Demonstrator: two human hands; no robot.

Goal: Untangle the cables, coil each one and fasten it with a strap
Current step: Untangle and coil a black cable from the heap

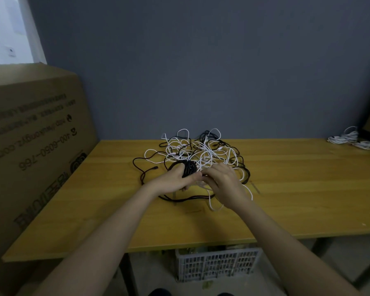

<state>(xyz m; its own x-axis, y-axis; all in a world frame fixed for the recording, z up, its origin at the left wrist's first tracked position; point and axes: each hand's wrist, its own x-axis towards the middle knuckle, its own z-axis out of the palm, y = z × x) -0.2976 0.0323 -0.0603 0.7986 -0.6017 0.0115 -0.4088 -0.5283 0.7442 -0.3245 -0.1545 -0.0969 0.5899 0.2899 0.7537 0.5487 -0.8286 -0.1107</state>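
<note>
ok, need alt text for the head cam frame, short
Left hand grips a black cable coil while the right hand works beside it, at the near edge of a black-and-white cable tangle on a yellow wooden table. Cardboard box at left.

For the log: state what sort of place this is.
Probably a storeroom or plain workroom, not a home. A bare wooden table stands against a grey wall, a large printed cardboard box beside it, and a plastic crate sits on the floor underneath.
</note>
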